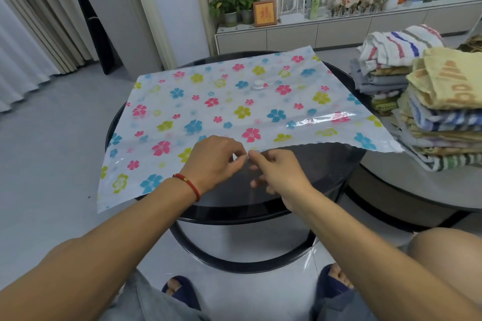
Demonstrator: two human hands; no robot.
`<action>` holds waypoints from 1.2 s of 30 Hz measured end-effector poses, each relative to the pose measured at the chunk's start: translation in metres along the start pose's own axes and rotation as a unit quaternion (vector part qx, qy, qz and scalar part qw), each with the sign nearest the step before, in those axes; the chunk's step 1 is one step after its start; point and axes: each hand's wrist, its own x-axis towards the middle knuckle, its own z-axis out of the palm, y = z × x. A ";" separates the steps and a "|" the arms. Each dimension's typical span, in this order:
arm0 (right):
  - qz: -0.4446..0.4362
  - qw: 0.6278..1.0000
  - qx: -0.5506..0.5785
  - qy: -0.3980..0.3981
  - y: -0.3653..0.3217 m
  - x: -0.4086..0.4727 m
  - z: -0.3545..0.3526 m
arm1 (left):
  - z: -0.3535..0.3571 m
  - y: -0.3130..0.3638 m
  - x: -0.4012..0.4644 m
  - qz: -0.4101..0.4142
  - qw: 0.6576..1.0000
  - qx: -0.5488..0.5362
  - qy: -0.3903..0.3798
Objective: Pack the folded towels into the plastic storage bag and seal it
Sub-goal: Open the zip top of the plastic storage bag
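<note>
Storage bag (221, 101) lay flat and empty on the round black counter (339, 164), flower print up, white valve (259, 84) near its far middle. I had both grips on the bag's near edge: left hand (214, 161) pinched the top layer at the opening, right hand (276, 174) was curled on the clear layer just beside it. That edge was lifted slightly off the counter. Folded towels (427, 112) sat stacked in two piles on the neighbouring counter (391, 190) to the right, apart from the bag.
</note>
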 end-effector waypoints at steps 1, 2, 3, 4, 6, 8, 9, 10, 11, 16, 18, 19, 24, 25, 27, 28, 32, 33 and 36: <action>-0.011 1.000 0.022 0.004 0.001 0.002 0.003 | -0.001 -0.001 0.000 -0.008 1.000 -0.010 0.004; -0.022 0.999 0.027 0.011 0.002 0.003 0.006 | -0.003 -0.003 0.000 -0.012 1.000 -0.024 0.006; -0.031 0.999 0.015 0.022 0.004 0.004 0.008 | -0.005 -0.004 0.000 -0.012 0.999 -0.038 0.008; -0.036 0.999 0.002 0.036 0.005 0.004 0.008 | -0.008 -0.005 0.001 -0.007 0.999 -0.048 0.007; -0.028 0.998 0.013 0.055 0.005 0.004 0.009 | -0.011 -0.005 0.002 0.015 0.999 -0.041 0.001; -0.011 0.998 0.045 0.052 0.002 0.004 0.010 | -0.013 -0.004 0.004 0.035 0.999 -0.009 0.000; -0.004 0.997 0.060 0.053 0.000 0.005 0.010 | -0.014 -0.003 0.006 0.040 0.999 0.000 0.003; 0.006 0.995 0.075 0.059 -0.001 0.005 0.011 | -0.014 -0.002 0.008 0.045 0.999 0.003 0.008; 0.017 0.993 0.091 0.067 0.000 0.005 0.012 | -0.014 -0.001 0.009 0.047 0.999 0.004 0.011; 0.059 0.995 0.057 0.058 0.004 -0.001 0.016 | -0.021 -0.006 0.024 0.007 0.997 -0.002 0.078; 0.033 0.998 0.003 0.055 0.006 -0.007 0.016 | -0.026 -0.010 0.031 -0.003 0.996 -0.008 0.093; 0.003 0.997 -0.046 0.056 0.007 -0.009 0.015 | -0.026 -0.010 0.032 0.007 0.998 -0.012 0.067; -0.090 0.979 -0.169 0.066 -0.007 -0.012 0.005 | -0.017 -0.001 0.017 0.088 0.987 -0.043 -0.131; -0.097 0.973 -0.200 0.063 -0.009 -0.013 0.003 | -0.016 0.001 0.014 0.112 0.982 -0.038 -0.144; -0.146 0.931 -0.322 0.094 -0.009 -0.021 0.001 | -0.013 -0.001 0.014 0.134 0.981 -0.029 -0.138; -0.200 0.893 -0.382 0.130 -0.007 -0.026 0.000 | -0.012 -0.003 0.016 0.124 0.984 -0.031 -0.127; -0.391 0.782 -0.468 0.131 -0.003 -0.030 -0.011 | -0.010 -0.006 0.020 0.104 0.988 -0.046 -0.101; -0.395 0.769 -0.490 0.118 -0.001 -0.026 -0.015 | -0.010 -0.006 0.020 0.107 0.988 -0.049 -0.096; -0.386 0.749 -0.523 0.131 0.003 -0.014 -0.021 | -0.010 -0.010 0.020 0.098 0.989 -0.052 -0.096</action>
